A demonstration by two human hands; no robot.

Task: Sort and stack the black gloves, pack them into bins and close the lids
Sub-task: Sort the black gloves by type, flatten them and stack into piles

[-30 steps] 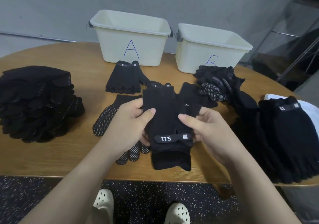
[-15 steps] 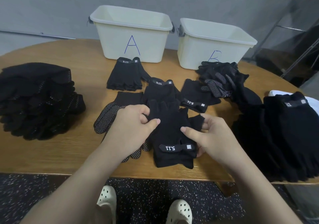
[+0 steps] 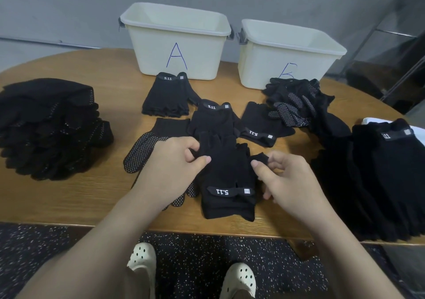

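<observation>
A black fingerless 5.11 glove (image 3: 226,179) lies flat near the table's front edge, strap toward me. My left hand (image 3: 171,167) pinches its left finger side. My right hand (image 3: 287,179) pinches its thumb piece on the right. Under it lies a dotted glove (image 3: 145,151). Further back lie three more 5.11 gloves (image 3: 169,98) (image 3: 213,119) (image 3: 259,126). A dotted-glove heap (image 3: 296,105) sits in front of bin B (image 3: 287,54). Bin A (image 3: 177,41) stands open to its left.
A tall stack of dotted gloves (image 3: 50,126) fills the left of the wooden table (image 3: 80,195). A large pile of 5.11 gloves (image 3: 379,179) covers the right edge, over something white (image 3: 416,130). My feet in white clogs show below the table edge.
The held glove came down from mid-air onto the table. My left hand slid to its finger side and my right hand moved up to its thumb piece.
</observation>
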